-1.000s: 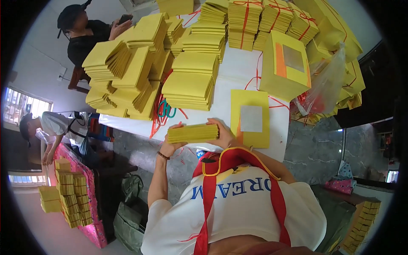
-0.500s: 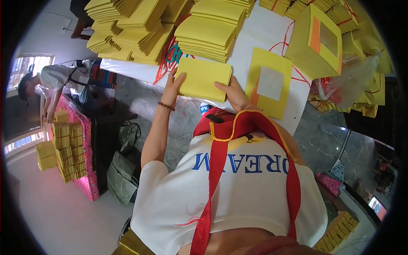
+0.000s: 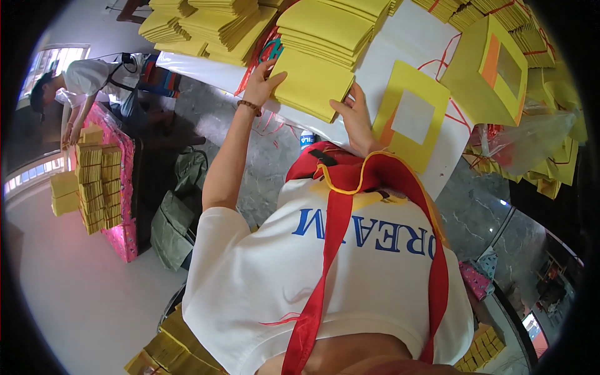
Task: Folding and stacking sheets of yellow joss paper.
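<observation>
A stack of yellow paper pieces (image 3: 312, 86) lies at the near edge of the white-covered table, between my two hands. My left hand (image 3: 257, 85) grips its left edge, fingers at the far corner and thumb at the side. At its right edge my right hand (image 3: 356, 119) has the thumb on the near corner and the fingers along the side. Just beyond stands a taller pile of yellow paper pieces (image 3: 328, 31). Right of my right hand lies a flat yellow piece (image 3: 412, 115) with a pale rectangle and an orange strip.
More yellow piles (image 3: 219, 28) fill the table's far left. An upright yellow folded board (image 3: 484, 75) and a clear plastic bag (image 3: 531, 144) are at the right, with red strings (image 3: 445, 62) nearby. A co-worker (image 3: 94, 81) leans over bundles (image 3: 97, 181) on a pink-covered table.
The yellow stack has gone from raised in my hands to lower, against the taller pile. My hands have shifted toward its edges, and the view has turned slightly.
</observation>
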Tool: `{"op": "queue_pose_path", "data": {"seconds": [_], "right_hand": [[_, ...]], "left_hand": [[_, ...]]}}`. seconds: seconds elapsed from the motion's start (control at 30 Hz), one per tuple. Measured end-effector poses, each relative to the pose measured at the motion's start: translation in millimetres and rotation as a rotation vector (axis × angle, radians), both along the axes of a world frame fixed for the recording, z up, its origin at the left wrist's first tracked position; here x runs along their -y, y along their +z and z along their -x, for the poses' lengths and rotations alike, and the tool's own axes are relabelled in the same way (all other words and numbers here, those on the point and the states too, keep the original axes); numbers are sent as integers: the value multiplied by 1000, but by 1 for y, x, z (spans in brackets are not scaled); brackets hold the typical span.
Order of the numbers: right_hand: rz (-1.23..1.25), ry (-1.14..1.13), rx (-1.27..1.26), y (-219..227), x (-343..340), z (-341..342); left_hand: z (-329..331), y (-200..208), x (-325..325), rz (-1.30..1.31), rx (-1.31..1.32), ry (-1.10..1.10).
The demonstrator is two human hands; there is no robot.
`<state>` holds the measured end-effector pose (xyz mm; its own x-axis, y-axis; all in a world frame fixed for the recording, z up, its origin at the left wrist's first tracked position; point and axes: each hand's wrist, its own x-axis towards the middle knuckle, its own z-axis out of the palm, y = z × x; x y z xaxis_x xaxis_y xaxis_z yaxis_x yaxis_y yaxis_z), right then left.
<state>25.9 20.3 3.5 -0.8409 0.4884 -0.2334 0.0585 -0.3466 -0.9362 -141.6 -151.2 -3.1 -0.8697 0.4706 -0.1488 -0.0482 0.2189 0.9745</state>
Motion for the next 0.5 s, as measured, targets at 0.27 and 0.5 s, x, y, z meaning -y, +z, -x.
{"op": "queue_pose_path", "data": {"seconds": [0.27,0.5], "right_hand": [[-23,180,-33,-2,-4,7],[168,51,3,17,-38,-30]], "left_hand": [[7,-2,2,-65,-24,75],[16,-8,9,-100,-130,110]]}}
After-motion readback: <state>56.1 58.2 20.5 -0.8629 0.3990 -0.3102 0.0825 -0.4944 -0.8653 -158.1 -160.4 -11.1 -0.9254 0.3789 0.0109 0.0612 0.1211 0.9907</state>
